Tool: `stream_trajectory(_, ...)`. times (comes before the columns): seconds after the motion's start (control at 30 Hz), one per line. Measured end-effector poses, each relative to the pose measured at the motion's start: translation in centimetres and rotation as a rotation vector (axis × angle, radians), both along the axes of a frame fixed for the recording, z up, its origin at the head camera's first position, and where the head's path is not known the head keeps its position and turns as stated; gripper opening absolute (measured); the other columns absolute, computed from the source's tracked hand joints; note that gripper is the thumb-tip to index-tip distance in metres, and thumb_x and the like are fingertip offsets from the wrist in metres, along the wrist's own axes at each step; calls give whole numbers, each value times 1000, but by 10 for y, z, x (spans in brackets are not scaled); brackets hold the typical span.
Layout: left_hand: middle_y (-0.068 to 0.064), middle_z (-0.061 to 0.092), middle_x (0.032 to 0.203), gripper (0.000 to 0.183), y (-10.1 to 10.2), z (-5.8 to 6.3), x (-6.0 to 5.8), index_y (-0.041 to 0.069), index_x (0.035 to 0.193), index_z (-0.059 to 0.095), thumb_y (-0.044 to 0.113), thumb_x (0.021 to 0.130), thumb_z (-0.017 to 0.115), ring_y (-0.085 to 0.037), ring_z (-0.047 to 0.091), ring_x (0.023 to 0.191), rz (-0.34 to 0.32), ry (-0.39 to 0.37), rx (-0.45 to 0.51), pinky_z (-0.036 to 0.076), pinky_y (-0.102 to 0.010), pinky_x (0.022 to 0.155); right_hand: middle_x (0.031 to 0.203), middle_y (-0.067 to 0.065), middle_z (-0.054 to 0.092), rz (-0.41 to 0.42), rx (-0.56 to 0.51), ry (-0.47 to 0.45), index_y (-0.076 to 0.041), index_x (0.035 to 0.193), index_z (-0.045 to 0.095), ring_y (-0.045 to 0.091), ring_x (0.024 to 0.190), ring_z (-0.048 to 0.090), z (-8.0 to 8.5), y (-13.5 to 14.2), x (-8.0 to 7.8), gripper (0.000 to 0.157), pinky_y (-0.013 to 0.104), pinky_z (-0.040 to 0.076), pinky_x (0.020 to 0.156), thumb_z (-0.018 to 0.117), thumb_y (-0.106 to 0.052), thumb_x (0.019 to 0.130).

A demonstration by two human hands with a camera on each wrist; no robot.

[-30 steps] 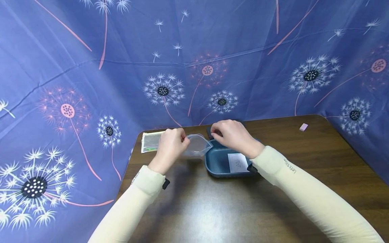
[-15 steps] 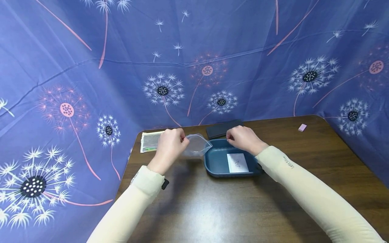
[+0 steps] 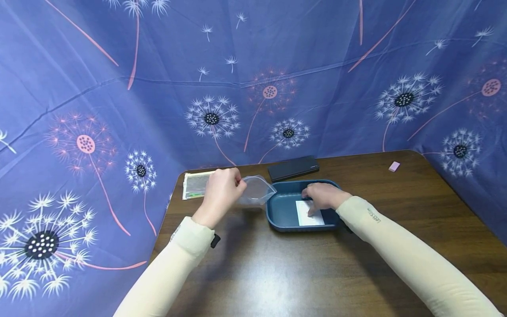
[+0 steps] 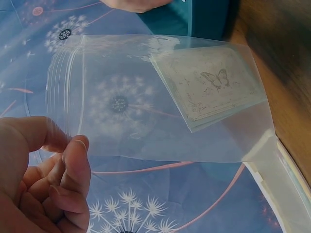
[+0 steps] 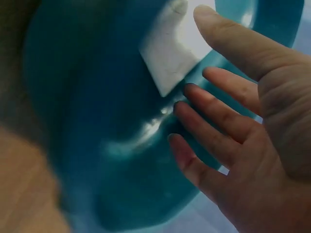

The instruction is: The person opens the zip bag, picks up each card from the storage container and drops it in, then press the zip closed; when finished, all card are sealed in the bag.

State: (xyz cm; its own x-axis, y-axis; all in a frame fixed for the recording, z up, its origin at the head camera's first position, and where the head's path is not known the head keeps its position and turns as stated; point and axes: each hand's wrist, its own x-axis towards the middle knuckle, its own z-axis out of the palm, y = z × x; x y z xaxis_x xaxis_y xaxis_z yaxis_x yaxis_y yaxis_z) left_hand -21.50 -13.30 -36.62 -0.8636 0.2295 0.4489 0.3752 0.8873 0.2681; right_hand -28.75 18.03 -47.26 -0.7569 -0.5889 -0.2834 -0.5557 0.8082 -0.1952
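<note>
My left hand (image 3: 222, 190) pinches the zip end of a clear zip bag (image 4: 121, 136) between thumb and fingers. Inside the bag lies a small stack of butterfly-print paper cards (image 4: 209, 82), seen in the left wrist view. My right hand (image 3: 322, 197) reaches into a dark teal tray (image 3: 283, 213), fingers spread and holding nothing. Under that hand, on the tray floor, is a white paper card (image 5: 177, 48) with a small drawing. In the right wrist view the thumb overlaps the card and the other fingers point toward the tray wall.
Behind the tray lies a flat black case (image 3: 293, 168). A mesh pouch (image 3: 195, 184) with something green in it sits at the back left, partly behind my left hand. A pink eraser-like block (image 3: 394, 166) lies far right on the wooden table (image 3: 253, 264).
My right hand has come down from above the black case into the tray over the card, its fingers opening out. The black case now shows fully. My left hand and the bag stay put.
</note>
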Motion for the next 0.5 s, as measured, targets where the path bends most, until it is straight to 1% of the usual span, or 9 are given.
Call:
stream_trajectory(0.07, 9, 31, 50, 31, 0, 0, 0, 14, 57, 49, 3, 81, 66, -12, 29, 51, 0, -7, 2, 25, -32, 51, 127, 16, 69, -2, 4, 9, -1, 128, 71, 35, 120, 64, -3, 2, 2, 61, 50, 49, 102, 92, -31, 78)
stream_trajectory(0.17, 8, 31, 50, 31, 0, -1, 0, 14, 57, 50, 3, 81, 66, -12, 29, 51, 2, -12, 3, 25, -32, 51, 124, 16, 68, 0, 16, 33, -1, 128, 71, 34, 116, 65, -6, 3, 3, 62, 49, 51, 100, 93, -30, 78)
stream_trajectory(0.33, 8, 30, 50, 31, 1, 0, 0, 14, 57, 50, 4, 81, 66, -12, 28, 52, -1, -19, 4, 24, -33, 52, 119, 14, 69, 13, 22, 81, -2, 126, 73, 31, 107, 67, -13, 7, 0, 60, 48, 54, 94, 93, -31, 78)
stream_trajectory(0.5, 8, 32, 50, 30, 1, 0, 0, 14, 58, 51, 4, 81, 66, -12, 29, 51, -2, -19, 6, 25, -33, 51, 112, 11, 69, 41, 18, 168, -4, 122, 74, 27, 96, 69, -19, 11, -4, 56, 46, 57, 86, 93, -33, 77)
